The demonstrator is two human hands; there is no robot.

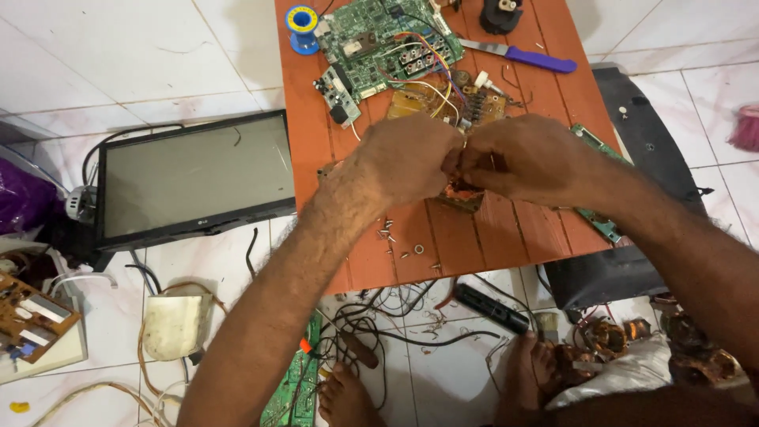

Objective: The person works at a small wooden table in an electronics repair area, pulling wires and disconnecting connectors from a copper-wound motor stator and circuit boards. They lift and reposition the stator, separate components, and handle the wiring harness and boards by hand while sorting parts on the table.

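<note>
My left hand [411, 154] and my right hand [526, 158] meet over a small orange-red table [522, 233], fingers pinched together on a small part wound with copper wire [462, 192], mostly hidden under the hands. A brown circuit board [443, 99] with coloured wires lies just beyond my hands. A green circuit board [387, 35] lies at the table's far side. Loose screws [403, 241] are scattered on the table below my left wrist.
A flat screen [194, 178] lies on the tiled floor to the left. A blue solder spool [302, 24] and a purple-handled knife [526, 55] rest on the table. Tangled cables [395, 324], another green board [292, 387] and copper coils [609, 336] lie by my feet.
</note>
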